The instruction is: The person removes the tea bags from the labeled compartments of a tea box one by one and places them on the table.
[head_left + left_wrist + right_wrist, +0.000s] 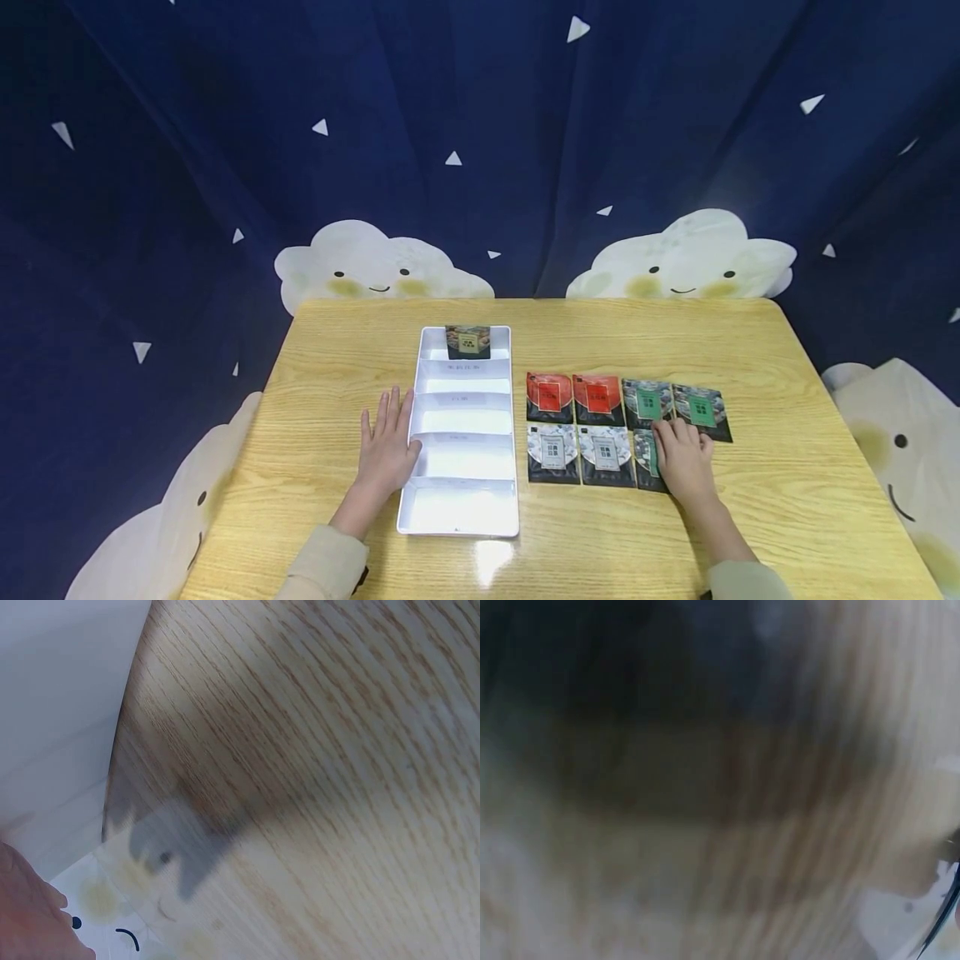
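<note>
My left hand (pixel 387 450) lies with its fingers straight along the left edge of a white compartment tray (pixel 457 508). In the left wrist view, part of that hand (pixel 34 915) shows beside the tray's white wall (pixel 60 712). My right hand (pixel 684 458), fingers bent, grips the right side of a green-label tea sachet (pixel 647 458) in the near row and covers part of it. A thin dark sachet edge (pixel 946 907) appears near a fingertip in the blurred right wrist view. A dark sachet with a yellowish label (pixel 468 342) stands in the tray's farthest compartment.
Two red sachets (pixel 549 397) and two green-label sachets (pixel 701 410) form the far row right of the tray. Two white-label sachets (pixel 552 453) lie in the near row. The wooden table (pixel 337 350) ends at a dark blue curtain (pixel 510 192).
</note>
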Demonstrator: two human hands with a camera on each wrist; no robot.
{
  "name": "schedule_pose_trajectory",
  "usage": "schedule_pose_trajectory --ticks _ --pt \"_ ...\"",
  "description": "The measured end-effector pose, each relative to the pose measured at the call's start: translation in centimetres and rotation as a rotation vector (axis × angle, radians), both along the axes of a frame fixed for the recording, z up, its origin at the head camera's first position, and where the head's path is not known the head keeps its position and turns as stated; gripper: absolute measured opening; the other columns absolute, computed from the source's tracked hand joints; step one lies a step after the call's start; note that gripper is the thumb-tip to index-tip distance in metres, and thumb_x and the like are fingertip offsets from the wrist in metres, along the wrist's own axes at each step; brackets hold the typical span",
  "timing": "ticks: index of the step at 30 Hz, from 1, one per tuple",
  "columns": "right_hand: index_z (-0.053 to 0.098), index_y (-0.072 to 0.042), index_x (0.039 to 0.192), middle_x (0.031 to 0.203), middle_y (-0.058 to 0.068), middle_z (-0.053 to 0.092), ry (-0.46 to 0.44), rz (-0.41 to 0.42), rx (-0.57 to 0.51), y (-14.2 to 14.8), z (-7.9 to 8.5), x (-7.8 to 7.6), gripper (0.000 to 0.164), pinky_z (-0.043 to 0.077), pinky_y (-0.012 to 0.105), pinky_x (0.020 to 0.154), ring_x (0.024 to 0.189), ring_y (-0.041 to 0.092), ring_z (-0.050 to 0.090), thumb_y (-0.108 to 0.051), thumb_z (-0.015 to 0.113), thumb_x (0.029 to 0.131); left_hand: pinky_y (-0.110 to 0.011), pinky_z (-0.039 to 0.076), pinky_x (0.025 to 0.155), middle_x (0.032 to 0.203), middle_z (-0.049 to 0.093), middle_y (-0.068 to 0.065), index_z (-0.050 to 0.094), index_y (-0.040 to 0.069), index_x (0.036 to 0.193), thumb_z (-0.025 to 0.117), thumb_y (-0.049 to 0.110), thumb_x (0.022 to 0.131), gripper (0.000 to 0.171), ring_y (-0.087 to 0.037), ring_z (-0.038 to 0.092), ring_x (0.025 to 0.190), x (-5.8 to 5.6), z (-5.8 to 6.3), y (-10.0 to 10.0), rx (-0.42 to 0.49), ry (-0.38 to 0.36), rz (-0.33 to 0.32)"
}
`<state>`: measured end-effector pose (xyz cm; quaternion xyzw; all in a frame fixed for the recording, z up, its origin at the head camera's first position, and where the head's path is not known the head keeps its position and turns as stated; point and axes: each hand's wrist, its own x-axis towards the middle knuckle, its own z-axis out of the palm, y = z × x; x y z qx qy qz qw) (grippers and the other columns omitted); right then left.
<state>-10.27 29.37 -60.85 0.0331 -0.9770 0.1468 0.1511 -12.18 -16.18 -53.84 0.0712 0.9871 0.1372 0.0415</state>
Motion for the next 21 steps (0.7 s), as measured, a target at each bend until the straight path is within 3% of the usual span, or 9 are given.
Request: schedule_pose_trajectory --ticks 7,21 --pt "0.056 -0.010 0.099 0.091 0.008 0.049 0.025 0.033 -0.006 -0.05 -0.18 -0.08 0.011 0.025 0.055 0.077 0.089 0.030 0.041 -0.011 0.055 0.089 -0.057 -0.001 0.108 0.152 0.006 -0.018 0.012 0.008 0.147 0.045 0.024 0.085 0.072 -0.034 0.004 0.139 0.01 -0.16 0.02 0.018 0.017 -0.002" --pt "0.056 -0.011 0.094 0.091 0.008 0.051 0.066 0.012 -0.045 0.21 -0.69 0.20 0.008 0.025 0.054 0.076 0.088 0.030 0.042 -0.011 0.058 0.087 -0.056 0.000 0.109 0.152 0.007 -0.018 0.013 0.008 0.147 0.045 0.025 0.085 0.072 -0.034 0.004 0.139 0.01 -0.06 0.06 0.012 0.022 0.002"
